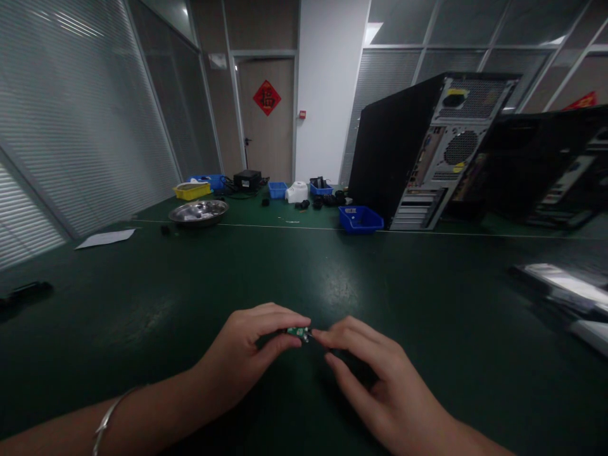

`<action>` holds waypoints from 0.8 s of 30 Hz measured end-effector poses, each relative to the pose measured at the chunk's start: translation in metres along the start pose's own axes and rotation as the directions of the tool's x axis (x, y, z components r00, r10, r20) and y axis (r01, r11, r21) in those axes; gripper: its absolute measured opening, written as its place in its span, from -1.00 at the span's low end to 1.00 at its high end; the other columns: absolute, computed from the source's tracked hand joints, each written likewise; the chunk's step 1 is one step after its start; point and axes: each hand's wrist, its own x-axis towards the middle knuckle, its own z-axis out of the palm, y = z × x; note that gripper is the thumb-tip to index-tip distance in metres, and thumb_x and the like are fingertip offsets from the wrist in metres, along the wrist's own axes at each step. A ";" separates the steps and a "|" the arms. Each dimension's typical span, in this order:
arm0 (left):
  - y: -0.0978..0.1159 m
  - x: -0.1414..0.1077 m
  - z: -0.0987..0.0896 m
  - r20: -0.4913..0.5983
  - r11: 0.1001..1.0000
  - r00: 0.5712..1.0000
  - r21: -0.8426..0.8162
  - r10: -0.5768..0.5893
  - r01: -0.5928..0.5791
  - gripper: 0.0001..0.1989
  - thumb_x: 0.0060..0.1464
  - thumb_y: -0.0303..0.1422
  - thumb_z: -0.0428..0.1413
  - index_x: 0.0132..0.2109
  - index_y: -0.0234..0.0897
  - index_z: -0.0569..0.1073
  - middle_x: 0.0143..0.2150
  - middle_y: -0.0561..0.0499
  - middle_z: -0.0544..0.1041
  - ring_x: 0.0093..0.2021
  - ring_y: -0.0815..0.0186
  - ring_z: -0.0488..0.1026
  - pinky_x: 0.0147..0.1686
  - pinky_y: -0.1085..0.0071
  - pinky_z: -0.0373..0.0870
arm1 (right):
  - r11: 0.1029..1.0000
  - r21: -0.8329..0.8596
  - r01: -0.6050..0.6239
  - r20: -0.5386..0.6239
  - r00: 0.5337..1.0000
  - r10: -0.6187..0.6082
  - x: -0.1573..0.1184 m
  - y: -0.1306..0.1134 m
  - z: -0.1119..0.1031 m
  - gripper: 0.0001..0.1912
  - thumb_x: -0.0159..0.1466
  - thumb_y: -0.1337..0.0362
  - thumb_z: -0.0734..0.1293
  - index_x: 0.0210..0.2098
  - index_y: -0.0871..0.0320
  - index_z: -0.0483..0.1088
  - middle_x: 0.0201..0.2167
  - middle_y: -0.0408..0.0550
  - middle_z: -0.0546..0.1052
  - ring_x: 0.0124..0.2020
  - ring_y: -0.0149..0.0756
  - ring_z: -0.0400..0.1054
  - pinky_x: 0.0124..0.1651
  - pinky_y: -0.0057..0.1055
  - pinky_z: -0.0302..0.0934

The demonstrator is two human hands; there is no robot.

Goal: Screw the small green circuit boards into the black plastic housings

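Note:
Between the thumb and fingers of my left hand is a small green circuit board with silvery parts at its right end. Just to the right of it is my right hand. Its index fingertip reaches the board's right end and seems to touch it, while the thumb stays apart from the finger below. No object shows between the right thumb and index finger. Both hands are low over the dark green table, and the left fingers hide part of the board.
A blue bin stands by a black computer tower at the back right. Further left are a metal bowl, a yellow basket and a paper sheet. Blurred metal-coloured devices lie at the right.

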 end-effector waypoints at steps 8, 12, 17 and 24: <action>-0.001 0.001 0.000 0.026 0.987 0.999 -0.155 -0.045 0.048 -0.80 0.15 -0.46 0.18 -0.09 -0.17 0.61 -0.13 0.00 0.66 -0.11 0.23 0.57 -0.07 0.37 0.44 | 0.998 0.059 0.018 -0.028 0.999 -0.017 0.000 -0.003 0.000 -0.70 0.33 0.47 0.23 -0.01 0.10 0.45 -0.20 -0.02 0.51 -0.18 -0.27 0.42 -0.15 -0.38 0.33; -0.001 0.002 0.001 0.016 0.962 0.995 -0.256 -0.099 0.100 -0.82 0.12 -0.46 0.20 -0.13 -0.18 0.63 -0.15 -0.01 0.67 -0.11 0.20 0.57 -0.06 0.35 0.44 | 0.995 0.098 0.014 -0.029 1.000 -0.011 0.001 -0.002 0.001 -0.70 0.33 0.47 0.25 -0.01 0.10 0.46 -0.20 -0.03 0.51 -0.18 -0.28 0.42 -0.16 -0.39 0.32; 0.003 0.002 0.002 0.022 0.917 0.982 -0.355 -0.189 0.184 -0.83 0.07 -0.46 0.21 -0.17 -0.24 0.64 -0.17 -0.05 0.66 -0.12 0.19 0.56 -0.07 0.33 0.43 | 0.994 0.104 0.024 -0.053 0.998 -0.019 0.001 0.000 0.001 -0.69 0.34 0.47 0.25 0.01 0.09 0.45 -0.21 -0.04 0.51 -0.19 -0.28 0.43 -0.15 -0.38 0.32; -0.005 0.004 0.000 0.034 0.928 0.985 -0.332 -0.169 0.171 -0.81 0.18 -0.38 0.10 -0.14 -0.27 0.60 -0.20 -0.05 0.54 -0.17 0.23 0.48 -0.14 0.37 0.39 | 0.996 0.084 0.015 -0.133 0.991 -0.003 -0.001 0.001 -0.001 -0.72 0.31 0.46 0.28 -0.04 0.09 0.48 -0.24 -0.05 0.54 -0.21 -0.26 0.45 -0.16 -0.37 0.33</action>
